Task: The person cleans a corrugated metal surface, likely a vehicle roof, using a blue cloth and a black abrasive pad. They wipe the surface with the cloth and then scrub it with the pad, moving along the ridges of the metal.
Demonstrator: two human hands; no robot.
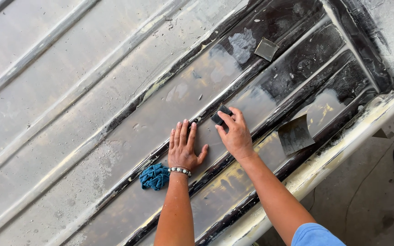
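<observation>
Nearest the camera, the right hand (pixel 236 135) pinches a small dark sanding block (pixel 221 115) at its fingertips, pressed onto the ribbed metal panel (pixel 69 91). The block looks light, stiff and easy to grip by its edges (probably gritty). Just left of it, the left hand (pixel 184 148) lies flat with fingers spread, holding nothing. A blue rag (pixel 154 176) lies below-left of the block; two sandpaper sheets (pixel 295 134) lie to its right.

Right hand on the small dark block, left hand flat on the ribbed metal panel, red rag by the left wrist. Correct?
Not quite: the rag is blue, not red, per the head view. Otherwise right: right hand grips the small dark block, left hand lies flat on the ribbed metal panel.
</observation>
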